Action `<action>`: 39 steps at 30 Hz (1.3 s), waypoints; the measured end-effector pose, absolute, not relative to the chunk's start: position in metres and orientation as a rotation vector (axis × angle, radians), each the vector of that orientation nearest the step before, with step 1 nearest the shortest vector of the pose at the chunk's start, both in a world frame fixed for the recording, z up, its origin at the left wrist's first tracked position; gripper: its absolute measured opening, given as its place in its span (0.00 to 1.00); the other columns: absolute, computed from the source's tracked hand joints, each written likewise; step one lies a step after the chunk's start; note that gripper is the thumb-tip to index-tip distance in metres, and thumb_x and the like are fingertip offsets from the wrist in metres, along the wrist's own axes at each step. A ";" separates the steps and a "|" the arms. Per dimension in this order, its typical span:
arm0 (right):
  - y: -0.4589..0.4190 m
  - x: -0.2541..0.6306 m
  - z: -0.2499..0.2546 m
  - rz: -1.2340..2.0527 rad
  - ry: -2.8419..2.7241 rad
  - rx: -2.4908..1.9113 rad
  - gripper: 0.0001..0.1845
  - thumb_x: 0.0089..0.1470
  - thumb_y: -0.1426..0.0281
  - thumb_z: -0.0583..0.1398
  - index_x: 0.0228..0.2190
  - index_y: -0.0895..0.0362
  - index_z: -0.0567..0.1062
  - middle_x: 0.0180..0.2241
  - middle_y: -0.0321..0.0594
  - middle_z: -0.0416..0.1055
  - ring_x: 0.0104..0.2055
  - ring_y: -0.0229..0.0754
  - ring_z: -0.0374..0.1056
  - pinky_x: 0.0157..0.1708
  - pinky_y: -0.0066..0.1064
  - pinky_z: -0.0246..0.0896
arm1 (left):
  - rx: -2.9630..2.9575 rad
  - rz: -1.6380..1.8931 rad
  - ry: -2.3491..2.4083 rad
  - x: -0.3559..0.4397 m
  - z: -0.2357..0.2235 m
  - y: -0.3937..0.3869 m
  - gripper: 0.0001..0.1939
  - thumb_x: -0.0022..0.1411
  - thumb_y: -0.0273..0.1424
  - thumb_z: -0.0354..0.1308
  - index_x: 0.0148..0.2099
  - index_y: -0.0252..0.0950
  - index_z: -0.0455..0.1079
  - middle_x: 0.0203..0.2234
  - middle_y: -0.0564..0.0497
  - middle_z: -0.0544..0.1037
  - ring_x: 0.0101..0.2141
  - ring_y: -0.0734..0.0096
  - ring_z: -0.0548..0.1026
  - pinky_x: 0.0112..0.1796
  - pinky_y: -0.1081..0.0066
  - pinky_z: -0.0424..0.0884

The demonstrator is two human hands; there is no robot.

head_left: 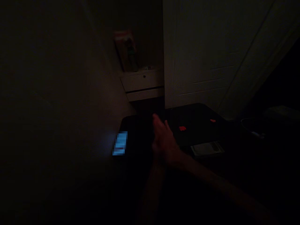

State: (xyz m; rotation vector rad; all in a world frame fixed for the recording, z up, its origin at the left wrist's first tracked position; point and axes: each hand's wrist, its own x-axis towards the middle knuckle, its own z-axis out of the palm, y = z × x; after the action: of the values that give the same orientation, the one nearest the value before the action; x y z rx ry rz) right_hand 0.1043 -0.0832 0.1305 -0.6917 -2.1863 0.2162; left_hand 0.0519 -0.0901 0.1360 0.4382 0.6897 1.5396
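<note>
The nearer red piece lies flat on the dark surface, towards its right side from where I stand, close to the person's hands. Largest of all in this gloom is the pale panelled wall, rising past the surface's far edge; the drawer unit sits beyond the surface's far left part. Over the surface come two bare forearms, ending in the right hand and the left hand, set one against the other with fingers pointing away towards the far edge. Each grip looks laid flat against its partner, not closed round anything I can make out, though I cannot tell whether something is pressed between the palms. For a meeting of palms like that, I'd think even pressure from both sides works best, heels and fingers lined up, wrists loose, neither hand shoving the other off its line. The flat pale item is by the surface's near right edge, close to the right forearm, so that elbow would do well to ride high. The lit phone is at the surface's left end, its glow barely helping. Smallest, the farther red piece lies near the surface's right end, best given room from any sleeve or wrist.
</note>
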 end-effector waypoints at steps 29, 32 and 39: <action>-0.051 0.122 0.116 0.380 -1.248 -0.986 0.18 0.71 0.59 0.48 0.49 0.51 0.73 0.51 0.45 0.69 0.54 0.47 0.66 0.57 0.46 0.61 | 0.460 1.630 0.499 0.040 0.103 -0.120 0.26 0.72 0.50 0.50 0.51 0.33 0.76 0.58 0.39 0.75 0.64 0.55 0.67 0.66 0.57 0.58; -0.068 0.133 0.113 0.523 -1.488 -0.878 0.13 0.68 0.61 0.55 0.46 0.51 0.76 0.45 0.43 0.73 0.48 0.46 0.70 0.50 0.41 0.67 | 0.437 1.697 0.523 0.031 0.103 -0.117 0.26 0.72 0.50 0.49 0.50 0.34 0.76 0.56 0.41 0.77 0.63 0.58 0.69 0.65 0.59 0.60; -0.087 0.131 0.103 0.750 -1.821 -0.657 0.12 0.63 0.66 0.63 0.49 0.48 0.78 0.46 0.39 0.79 0.48 0.46 0.75 0.50 0.39 0.69 | 0.388 1.667 0.580 0.027 0.101 -0.126 0.26 0.68 0.53 0.54 0.55 0.40 0.74 0.58 0.44 0.75 0.61 0.57 0.71 0.62 0.58 0.64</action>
State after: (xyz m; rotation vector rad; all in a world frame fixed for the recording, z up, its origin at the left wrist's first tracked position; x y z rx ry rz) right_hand 0.1308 -0.0872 0.1031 -0.6568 -1.8206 0.7499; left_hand 0.0273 -0.1262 0.1013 0.3879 0.5805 1.6671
